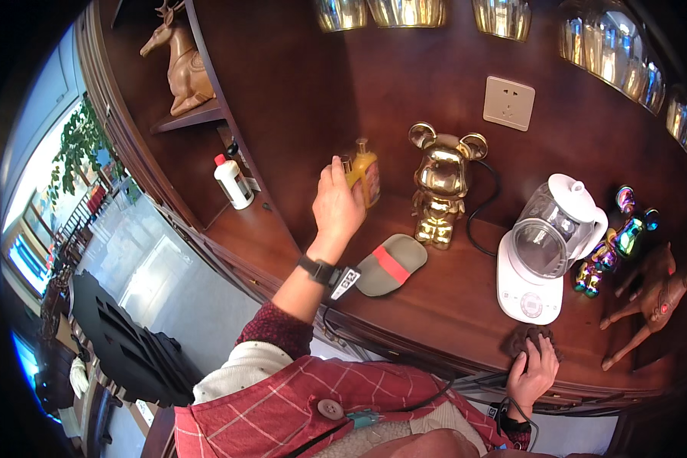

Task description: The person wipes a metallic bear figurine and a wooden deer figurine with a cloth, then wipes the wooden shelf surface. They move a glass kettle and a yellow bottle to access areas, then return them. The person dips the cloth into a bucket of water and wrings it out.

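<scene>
My left hand is closed around a yellow bottle with a gold-coloured cap, mostly covered by my fingers. Right behind it stands another yellow bottle with a printed front; whether my fingers also touch that one is unclear. Under my right hand, near the front edge of the wooden counter, a crumpled dark brown cloth is pressed against the surface. The white base of a glass electric kettle stands just beyond the cloth. Between my hands lies a grey-green oval pad with a red band.
A shiny gold bear figurine stands mid-counter, with a black cord behind it. An iridescent figurine and a wooden deer figure are at right. Glasses hang overhead. A white bottle occupies the left shelf.
</scene>
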`<state>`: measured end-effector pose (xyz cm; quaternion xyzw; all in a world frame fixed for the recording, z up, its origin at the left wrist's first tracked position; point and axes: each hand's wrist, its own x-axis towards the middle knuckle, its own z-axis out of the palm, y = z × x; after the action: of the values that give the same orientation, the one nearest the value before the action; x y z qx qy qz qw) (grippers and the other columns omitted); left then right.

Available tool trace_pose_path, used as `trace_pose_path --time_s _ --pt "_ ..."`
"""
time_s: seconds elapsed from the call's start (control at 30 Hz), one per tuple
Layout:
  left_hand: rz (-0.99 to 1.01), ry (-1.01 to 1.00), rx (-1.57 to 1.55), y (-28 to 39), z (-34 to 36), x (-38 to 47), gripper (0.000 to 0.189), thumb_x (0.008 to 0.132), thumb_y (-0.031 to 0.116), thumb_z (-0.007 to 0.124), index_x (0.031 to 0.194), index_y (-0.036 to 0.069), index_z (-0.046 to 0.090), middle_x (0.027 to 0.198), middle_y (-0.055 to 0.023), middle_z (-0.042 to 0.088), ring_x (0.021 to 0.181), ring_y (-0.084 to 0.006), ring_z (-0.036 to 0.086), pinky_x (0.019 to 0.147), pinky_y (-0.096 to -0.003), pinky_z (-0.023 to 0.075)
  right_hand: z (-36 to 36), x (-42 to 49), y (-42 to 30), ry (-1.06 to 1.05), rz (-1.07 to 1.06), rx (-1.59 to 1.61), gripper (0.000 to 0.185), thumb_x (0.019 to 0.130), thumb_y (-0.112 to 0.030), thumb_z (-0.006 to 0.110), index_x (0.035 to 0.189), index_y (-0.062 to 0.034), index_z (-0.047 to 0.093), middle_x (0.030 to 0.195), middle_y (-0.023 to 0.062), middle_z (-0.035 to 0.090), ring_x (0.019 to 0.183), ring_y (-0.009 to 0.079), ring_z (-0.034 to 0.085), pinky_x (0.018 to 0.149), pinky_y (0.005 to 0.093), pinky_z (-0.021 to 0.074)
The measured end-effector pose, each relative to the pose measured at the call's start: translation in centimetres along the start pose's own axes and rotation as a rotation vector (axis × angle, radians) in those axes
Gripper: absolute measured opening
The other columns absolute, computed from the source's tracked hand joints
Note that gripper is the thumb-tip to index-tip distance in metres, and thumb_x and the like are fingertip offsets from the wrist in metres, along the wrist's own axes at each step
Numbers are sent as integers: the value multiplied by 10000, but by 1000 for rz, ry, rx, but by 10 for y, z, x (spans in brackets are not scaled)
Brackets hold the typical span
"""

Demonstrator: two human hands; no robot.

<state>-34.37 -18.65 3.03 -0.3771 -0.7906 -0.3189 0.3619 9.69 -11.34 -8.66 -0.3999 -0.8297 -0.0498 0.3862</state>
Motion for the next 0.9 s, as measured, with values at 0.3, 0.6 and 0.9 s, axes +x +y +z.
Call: trace_pose_path --time_s 0.3,0.6,0.9 --pt "-192 -149 160 10 20 27 518 839 228 661 1290 26 504 1015 -161 617 905 -349 652 735 -439 544 -1 -1 2 2 0 25 273 824 -176 604 1041 -43 704 1198 168 635 1149 382 573 989 475 406" --pt "-338 -174 -165 -3 21 25 344 837 194 682 1120 49 552 969 -171 690 901 -360 676 776 -457 533 0 -1 4 -4 6 42 280 812 -177 605 1039 -45 703 1191 171 634 1149 380 572 988 477 406" --pt "-442 -298 -841 -39 35 24 267 931 62 589 1176 1 502 1013 -107 656 940 -179 615 849 -309 477 -2 -1 4 -29 -4 41 288 834 -165 588 1069 -32 688 1222 170 621 1168 388 559 992 480 400"
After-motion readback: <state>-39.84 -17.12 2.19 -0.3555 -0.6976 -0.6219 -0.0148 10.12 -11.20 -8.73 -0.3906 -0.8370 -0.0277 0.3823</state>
